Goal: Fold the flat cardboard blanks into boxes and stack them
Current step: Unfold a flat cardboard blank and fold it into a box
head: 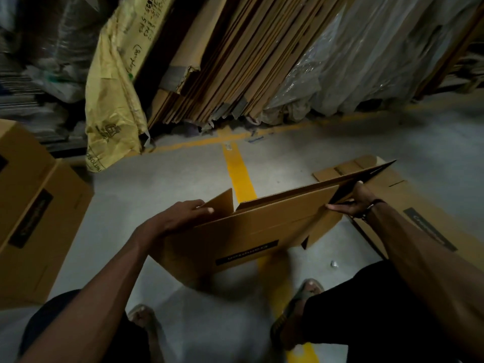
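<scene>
Leftmost, folded boxes are seen standing on the floor, one on another, well apart from the work. Next, the left hand is set on the left end of the cardboard blank, its fingers curled over the top edge beside a raised flap, the thumb laid on the near face. The blank is held on edge above the floor in front of the legs, barely opened, and its long axis runs from lower left to upper right, between the two hands. At its right end the right hand is seen pinching the panels apart, thumb on the near panel and fingers hidden inside the gap. Both hands are equally near, one per end, so squaring the blank would probably be done by pushing the ends together. Farther right, more flat blanks lie on the floor.
</scene>
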Demonstrator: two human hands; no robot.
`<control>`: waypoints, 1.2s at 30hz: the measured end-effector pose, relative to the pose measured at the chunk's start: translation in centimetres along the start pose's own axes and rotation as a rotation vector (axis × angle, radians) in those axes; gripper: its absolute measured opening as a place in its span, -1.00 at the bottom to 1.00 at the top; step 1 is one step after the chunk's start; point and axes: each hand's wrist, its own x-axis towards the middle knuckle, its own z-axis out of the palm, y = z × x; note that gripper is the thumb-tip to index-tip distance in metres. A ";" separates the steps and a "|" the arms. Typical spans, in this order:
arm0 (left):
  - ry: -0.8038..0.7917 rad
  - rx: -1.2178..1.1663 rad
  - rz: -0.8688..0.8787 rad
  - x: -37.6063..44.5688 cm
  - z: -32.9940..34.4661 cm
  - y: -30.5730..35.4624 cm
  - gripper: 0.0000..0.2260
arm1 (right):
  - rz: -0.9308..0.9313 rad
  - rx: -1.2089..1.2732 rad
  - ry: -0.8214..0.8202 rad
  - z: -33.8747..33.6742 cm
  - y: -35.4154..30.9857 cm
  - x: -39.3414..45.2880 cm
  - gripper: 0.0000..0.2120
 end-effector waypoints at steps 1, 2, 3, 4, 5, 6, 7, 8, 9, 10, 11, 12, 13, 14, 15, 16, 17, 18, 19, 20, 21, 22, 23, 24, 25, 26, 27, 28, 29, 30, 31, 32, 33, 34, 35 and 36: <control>-0.039 -0.023 0.000 0.1 0.5 0.4 -0.37 | 0.013 0.013 0.005 0.1 0.1 0.1 -0.39; -0.083 -0.013 0.007 0.3 0.9 0.8 -0.32 | 0.027 0.031 0.008 0.1 0.3 0.1 -0.31; -0.122 0.035 0.027 0.5 1.3 1.0 -0.28 | 0.036 0.033 -0.001 0.2 0.6 0.1 -0.22; -0.143 0.105 0.054 0.8 1.6 1.2 -0.22 | 0.039 0.025 -0.020 0.3 0.8 0.1 -0.14; -0.144 0.166 0.082 1.1 1.9 1.3 -0.18 | 0.035 0.007 -0.038 0.6 1.0 -0.1 -0.07; -0.132 0.207 0.102 1.5 2.1 1.2 -0.17 | 0.023 -0.006 -0.059 0.9 1.1 -0.5 -0.02; -0.121 0.219 0.114 1.7 2.1 1.1 -0.18 | 0.019 -0.007 -0.072 1.3 1.2 -0.9 0.01; -0.121 0.219 0.119 1.8 2.1 1.0 -0.21 | 0.024 0.011 -0.084 1.8 1.3 -1.3 0.03; -0.127 0.220 0.123 1.9 2.0 0.8 -0.23 | 0.037 0.028 -0.097 2.4 1.4 -1.8 0.04; -0.134 0.220 0.130 1.9 2.0 0.6 -0.22 | 0.051 0.048 -0.118 3.0 1.7 -2.3 0.06; -0.139 0.215 0.137 1.8 1.9 0.5 -0.18 | 0.058 0.061 -0.139 3.7 2.0 -2.7 0.07; -0.142 0.209 0.149 1.7 2.0 0.4 -0.11 | 0.067 0.086 -0.146 4.3 2.3 -3.0 0.07; -0.146 0.202 0.166 1.5 2.1 0.4 -0.06 | 0.073 0.107 -0.144 4.8 2.6 -3.2 0.06; -0.149 0.199 0.178 1.4 2.2 0.4 -0.05 | 0.080 0.123 -0.143 5.3 2.8 -3.4 0.04; -0.150 0.203 0.189 1.3 2.4 0.4 -0.07 | 0.090 0.139 -0.142 5.9 3.1 -3.6 0.02; -0.152 0.215 0.200 1.2 2.6 0.3 -0.14 | 0.102 0.152 -0.146 6.4 3.4 -4.0 0.01; -0.147 0.234 0.207 1.2 2.8 0.3 -0.25 | 0.118 0.148 -0.152 6.9 3.7 -4.3 0.00; -0.136 0.257 0.219 1.1 3.1 0.4 -0.36 | 0.136 0.138 -0.157 7.4 4.1 -4.6 -0.02; -0.123 0.281 0.234 0.9 3.4 0.4 -0.44 | 0.149 0.109 -0.170 8.0 4.6 -4.8 -0.05; -0.118 0.294 0.246 0.7 3.6 0.5 -0.48 | 0.162 0.074 -0.188 8.6 5.2 -5.2 -0.07; -0.119 0.300 0.252 0.5 3.8 0.6 -0.50 | 0.172 0.032 -0.206 9.1 5.8 -5.4 -0.10; -0.122 0.307 0.255 0.3 4.0 0.6 -0.52 | 0.175 -0.005 -0.205 9.6 6.3 -5.5 -0.16; -0.124 0.317 0.257 0.1 4.3 0.7 -0.53 | 0.171 -0.032 -0.200 10.0 6.7 -5.5 -0.25; -0.125 0.318 0.251 -0.2 4.4 0.8 -0.52 | 0.165 -0.050 -0.190 10.2 6.9 -5.4 -0.35; -0.116 0.308 0.239 -0.3 4.6 1.0 -0.48 | 0.160 -0.053 -0.177 10.4 7.0 -4.9 -0.45; -0.098 0.292 0.218 -0.6 4.7 1.3 -0.40 | 0.160 -0.041 -0.171 10.4 7.0 -4.6 -0.52; -0.070 0.275 0.190 -0.9 4.9 1.6 -0.30 | 0.162 -0.022 -0.167 10.2 7.0 -3.9 -0.55; -0.033 0.264 0.161 -1.2 5.1 2.1 -0.23 | 0.168 0.008 -0.169 10.0 7.0 -3.4 -0.55; 0.017 0.258 0.135 -1.5 5.4 2.6 -0.22 | 0.167 0.027 -0.164 10.0 7.0 -3.3 -0.56; 0.085 0.258 0.122 -1.7 5.8 3.2 -0.24 | 0.162 0.044 -0.172 10.0 7.1 -3.6 -0.58; 0.173 0.258 0.130 -2.0 6.3 3.9 -0.27 | 0.154 0.058 -0.197 10.2 7.2 -3.8 -0.61; 0.274 0.259 0.161 -2.2 6.8 4.4 -0.29 | 0.141 0.078 -0.223 10.4 7.4 -4.3 -0.64; 0.389 0.257 0.214 -2.4 7.4 4.9 -0.32 | 0.122 0.099 -0.239 10.7 7.5 -4.9 -0.67; 0.515 0.255 0.277 -2.5 8.0 5.4 -0.37 | 0.105 0.128 -0.256 10.9 7.7 -5.3 -0.69; 0.640 0.249 0.336 -2.5 8.5 6.0 -0.46 | 0.086 0.159 -0.271 11.2 7.8 -5.4 -0.71; 0.748 0.236 0.384 -2.6 8.8 6.8 -0.58 | 0.066 0.188 -0.284 11.4 7.9 -5.8 -0.73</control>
